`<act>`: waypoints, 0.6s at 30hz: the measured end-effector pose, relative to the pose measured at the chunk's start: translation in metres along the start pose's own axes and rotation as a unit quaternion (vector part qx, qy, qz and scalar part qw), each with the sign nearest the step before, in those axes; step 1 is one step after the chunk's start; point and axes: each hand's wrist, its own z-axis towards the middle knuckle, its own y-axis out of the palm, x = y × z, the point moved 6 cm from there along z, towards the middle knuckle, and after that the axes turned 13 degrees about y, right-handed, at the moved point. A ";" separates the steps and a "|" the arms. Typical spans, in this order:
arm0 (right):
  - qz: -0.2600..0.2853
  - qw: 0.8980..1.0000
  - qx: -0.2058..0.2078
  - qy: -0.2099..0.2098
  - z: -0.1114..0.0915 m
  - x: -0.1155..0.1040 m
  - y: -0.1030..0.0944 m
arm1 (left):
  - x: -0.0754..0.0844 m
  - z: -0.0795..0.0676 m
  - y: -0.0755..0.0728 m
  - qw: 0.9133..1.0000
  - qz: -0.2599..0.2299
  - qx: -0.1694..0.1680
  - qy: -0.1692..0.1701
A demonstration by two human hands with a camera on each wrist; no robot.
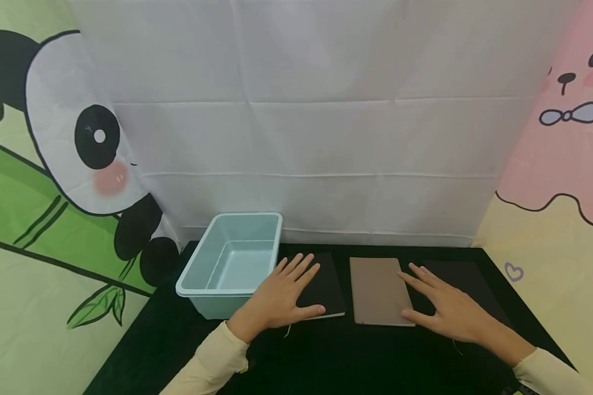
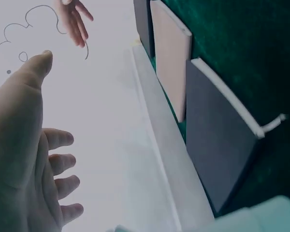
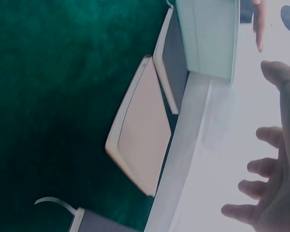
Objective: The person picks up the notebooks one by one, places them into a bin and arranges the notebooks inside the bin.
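Left hand (image 1: 280,299) and right hand (image 1: 447,308) splayed wide, gripping nothing, flat rectangular tan notebook (image 1: 379,291), matte black notebook (image 1: 330,285) at its nine o'clock

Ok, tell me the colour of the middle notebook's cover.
The middle notebook's cover is plain pinkish tan, best seen in the head view.

bin (image 1: 222,307) pale aqua, left notebook (image 1: 328,291) black with white page edge, middle notebook (image 1: 381,291) pinkish tan, right notebook (image 1: 466,280) black, tablecloth (image 1: 326,362) dark green, rear drape (image 1: 316,137) white, left drape (image 1: 10,186) green, black-and-white panda print (image 1: 54,126), right drape (image 1: 548,312) yellow, pink bear print (image 1: 563,159), sleeves (image 1: 217,356) cream
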 end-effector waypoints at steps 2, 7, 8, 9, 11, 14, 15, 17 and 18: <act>0.001 1.000 0.001 -0.008 -0.003 0.005 -0.002 | -0.004 -0.006 -0.005 1.000 -0.002 0.003 -0.002; -0.002 1.000 0.004 -0.029 -0.008 0.017 -0.005 | -0.019 -0.028 -0.015 1.000 0.008 0.011 -0.003; 0.000 0.999 0.006 -0.034 -0.009 0.019 -0.006 | -0.022 -0.032 -0.016 1.000 0.014 0.013 -0.001; -0.001 0.999 0.007 -0.037 -0.010 0.022 -0.007 | -0.026 -0.037 -0.018 1.000 0.023 0.016 0.002; 0.001 0.999 0.009 -0.038 -0.011 0.028 -0.009 | -0.033 -0.047 -0.020 0.999 0.037 0.024 0.006; 0.002 1.000 0.013 -0.028 -0.013 0.038 -0.010 | -0.045 -0.062 -0.024 0.998 0.048 0.039 0.004; 0.000 1.000 0.013 -0.025 -0.014 0.042 -0.011 | -0.050 -0.067 -0.024 0.998 0.047 0.042 0.001; -0.001 1.000 0.013 -0.019 -0.016 0.051 -0.010 | -0.058 -0.078 -0.025 0.998 0.044 0.048 -0.005; -0.001 1.000 0.014 -0.013 -0.017 0.055 -0.010 | -0.063 -0.083 -0.025 0.998 0.042 0.048 -0.009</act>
